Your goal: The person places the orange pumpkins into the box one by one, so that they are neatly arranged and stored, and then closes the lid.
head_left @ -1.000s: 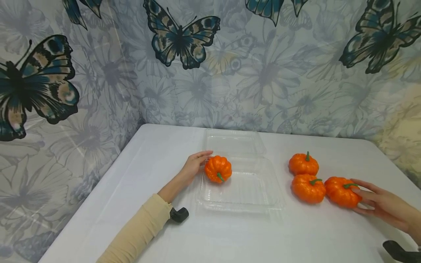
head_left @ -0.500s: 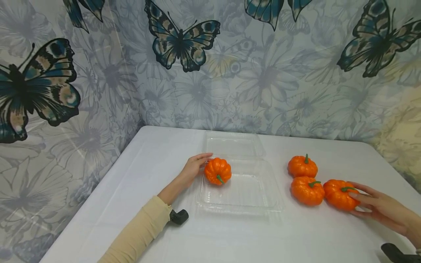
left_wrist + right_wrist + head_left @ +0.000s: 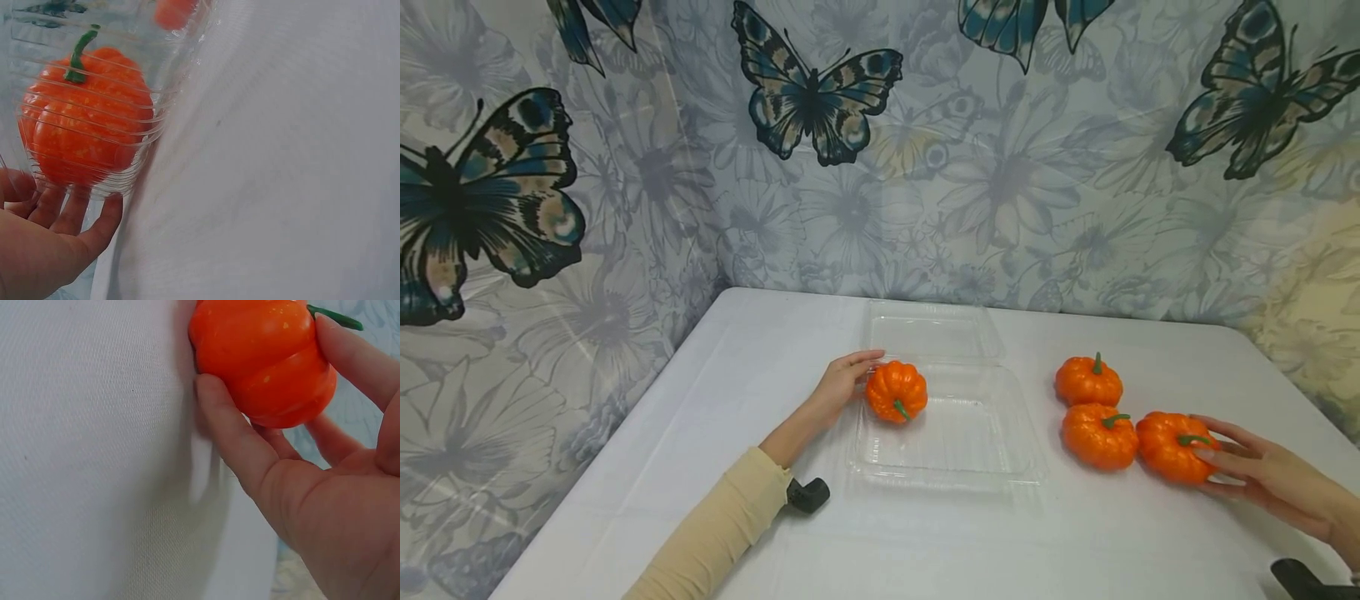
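In the head view, an orange ribbed pumpkin (image 3: 897,392) with a green stem lies at the left end of a clear plastic clamshell box (image 3: 955,467), whose lid (image 3: 936,329) is folded back. My left hand (image 3: 838,385) is at the box's left side. In the left wrist view, its fingertips (image 3: 114,203) touch the ribbed wall just outside that pumpkin. At the right, my right hand (image 3: 1277,471) grips another pumpkin (image 3: 1172,448), thumb near the stem and fingers along the other side. In the right wrist view, this pumpkin (image 3: 269,362) sits between thumb and fingers, close to the white cloth.
Two more pumpkins stand beside the gripped one: a near pumpkin (image 3: 1097,437) close against it and a far pumpkin (image 3: 1088,381) behind. A white cloth covers the table (image 3: 925,542). A butterfly-patterned backdrop (image 3: 880,225) rises along its back and left.
The head view has shifted slightly. The right thumb sits a little lower on its pumpkin, which has moved very slightly left. My left hand and the box have stayed in place.
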Motion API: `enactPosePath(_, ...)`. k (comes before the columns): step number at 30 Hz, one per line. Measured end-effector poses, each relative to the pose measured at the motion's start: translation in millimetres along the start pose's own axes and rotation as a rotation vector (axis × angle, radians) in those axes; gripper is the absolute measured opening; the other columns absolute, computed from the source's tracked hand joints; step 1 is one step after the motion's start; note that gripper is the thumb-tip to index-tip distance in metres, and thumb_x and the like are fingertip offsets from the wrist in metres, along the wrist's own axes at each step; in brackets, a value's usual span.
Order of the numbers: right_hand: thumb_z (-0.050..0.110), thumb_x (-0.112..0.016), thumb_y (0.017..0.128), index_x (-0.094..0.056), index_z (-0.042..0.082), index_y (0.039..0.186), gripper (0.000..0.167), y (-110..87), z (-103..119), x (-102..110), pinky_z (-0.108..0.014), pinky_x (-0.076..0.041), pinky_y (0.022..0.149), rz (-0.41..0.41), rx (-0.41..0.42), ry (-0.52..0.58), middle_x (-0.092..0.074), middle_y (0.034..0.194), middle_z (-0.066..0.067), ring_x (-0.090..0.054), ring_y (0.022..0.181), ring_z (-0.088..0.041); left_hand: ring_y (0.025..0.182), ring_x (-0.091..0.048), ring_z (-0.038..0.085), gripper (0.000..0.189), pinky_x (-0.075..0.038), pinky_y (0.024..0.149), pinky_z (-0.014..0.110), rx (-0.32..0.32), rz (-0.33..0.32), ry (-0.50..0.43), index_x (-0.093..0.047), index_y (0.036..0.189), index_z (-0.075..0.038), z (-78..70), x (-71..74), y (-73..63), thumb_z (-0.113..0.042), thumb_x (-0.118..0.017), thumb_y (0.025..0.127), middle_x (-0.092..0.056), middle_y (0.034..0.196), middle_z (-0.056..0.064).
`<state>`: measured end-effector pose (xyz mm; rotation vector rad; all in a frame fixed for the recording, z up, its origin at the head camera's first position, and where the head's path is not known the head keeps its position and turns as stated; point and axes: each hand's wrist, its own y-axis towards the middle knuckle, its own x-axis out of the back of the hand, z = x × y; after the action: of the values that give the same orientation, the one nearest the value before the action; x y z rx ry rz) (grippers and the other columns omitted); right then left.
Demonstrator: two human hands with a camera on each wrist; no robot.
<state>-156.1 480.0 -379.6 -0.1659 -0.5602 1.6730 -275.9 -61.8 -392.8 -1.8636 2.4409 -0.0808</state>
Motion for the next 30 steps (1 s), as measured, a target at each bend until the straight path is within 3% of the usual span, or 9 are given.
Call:
enactPosePath(5,0.022,-0.046,0.102,0.002,0.017,0.151,0.069,-1.6,-1,-2,-0.047,-0.050,0.087,0.011,0.020,0.000,0.020,0.144,-0.035,-0.054,0.087,0.006,0.115,-0.053,0.027,0.035,-0.043,0.097,0.040,-0.006,-0.010,0.005,-0.056,0.132,-0.002,-0.7,-0.2,-0.6,-0.012,-0.042,0.101,-0.059,0.125,0.011)
enactPosePath(9,0.020,-0.046,0.102,-0.013,0.034,0.145,0.055,-3.1,-1,-5,-0.047,-0.050,0.085,0.015,0.046,0.010,0.020,0.144,-0.036,-0.055,0.087,0.006,0.114,-0.053,0.027,0.035,-0.044,0.096,0.040,-0.005,-0.010,0.001,-0.056,0.132,-0.002,-1.7,-0.3,-1.6,-0.012,-0.041,0.101,-0.059,0.124,0.012)
enactPosePath(13,0.016,-0.045,0.103,-0.037,0.052,0.120,0.041,-6.2,-1,-6,-0.041,-0.053,0.081,0.011,0.122,-0.015,0.006,0.143,-0.035,-0.056,0.088,0.006,0.115,-0.053,0.027,0.035,-0.045,0.096,0.040,-0.006,-0.006,0.001,-0.055,0.132,-0.002,-2.0,-0.6,-2.2,-0.012,-0.041,0.102,-0.058,0.125,0.012)
enactPosePath(15,0.013,-0.044,0.103,-0.043,0.054,0.113,0.042,-8.0,1,-5,-0.037,-0.054,0.078,0.000,0.164,-0.028,-0.016,0.143,-0.021,-0.056,0.089,0.006,0.114,-0.053,0.027,0.035,-0.045,0.095,0.039,-0.004,-0.007,0.005,-0.055,0.132,-0.002,-1.9,-0.6,-2.1,-0.011,-0.041,0.102,-0.059,0.125,0.012)
enactPosePath(19,0.013,-0.045,0.102,-0.042,0.053,0.117,0.043,-9.9,5,-4,-0.034,-0.055,0.075,-0.034,0.201,-0.045,-0.031,0.129,0.001,-0.056,0.089,0.007,0.114,-0.053,0.026,0.035,-0.045,0.095,0.039,0.003,-0.009,0.002,-0.056,0.132,-0.003,-1.3,-0.8,-2.0,-0.012,-0.041,0.101,-0.059,0.125,0.011)
enactPosePath(22,0.015,-0.045,0.103,-0.037,0.053,0.121,0.043,-9.7,9,-4,-0.035,-0.055,0.075,-0.045,0.198,-0.053,-0.025,0.130,-0.004,-0.055,0.087,0.008,0.115,-0.053,0.027,0.035,-0.044,0.096,0.040,-0.003,-0.009,0.001,-0.056,0.132,-0.003,-1.5,-1.2,-2.0,-0.012,-0.041,0.102,-0.058,0.126,0.011)
enactPosePath(30,0.013,-0.044,0.103,-0.035,0.051,0.126,0.045,-8.5,14,-4,-0.035,-0.055,0.074,-0.041,0.211,-0.010,-0.023,0.133,0.003,-0.055,0.087,0.008,0.115,-0.051,0.028,0.035,-0.042,0.098,0.041,-0.006,-0.009,-0.007,-0.054,0.132,0.000,-1.3,-0.5,-1.8,-0.012,-0.041,0.102,-0.057,0.128,0.014)
